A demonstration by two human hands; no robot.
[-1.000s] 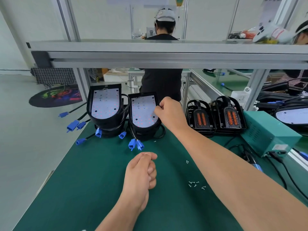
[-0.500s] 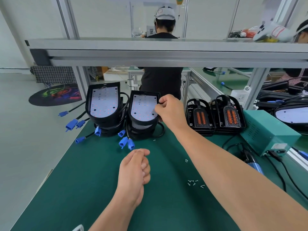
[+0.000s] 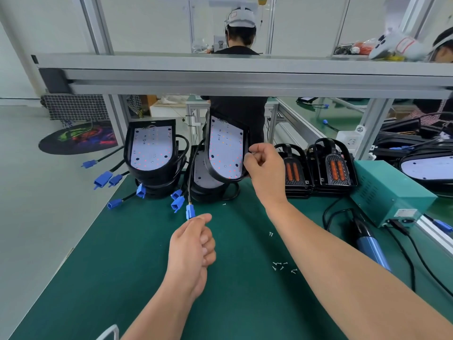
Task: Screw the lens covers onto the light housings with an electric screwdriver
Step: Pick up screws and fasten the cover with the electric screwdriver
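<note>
My right hand point(image 3: 264, 168) grips the right edge of a black light housing point(image 3: 225, 150) with a white LED board, holding it lifted and tilted above its stack point(image 3: 204, 177). Its cable hangs down to a blue connector point(image 3: 190, 211), right at the thumb tip of my left hand point(image 3: 193, 246). That hand is curled in a fist over the green mat point(image 3: 122, 266); nothing shows in it. A second housing stack point(image 3: 150, 150) stands to the left. Black lens covers point(image 3: 335, 168) with orange inserts are stacked at the right. Several small screws point(image 3: 283, 266) lie on the mat. The blue electric screwdriver point(image 3: 370, 244) lies at the right.
A green power box point(image 3: 389, 190) with cables sits at the right, behind the screwdriver. An aluminium beam point(image 3: 245, 77) crosses overhead at the back of the bench. Blue connectors point(image 3: 103, 179) hang over the mat's left edge. A person point(image 3: 240, 45) stands beyond the bench.
My right hand has lifted the top housing off the right stack and tilted it up. The cable's blue connector now hangs at my left thumb. My left hand stayed curled.
</note>
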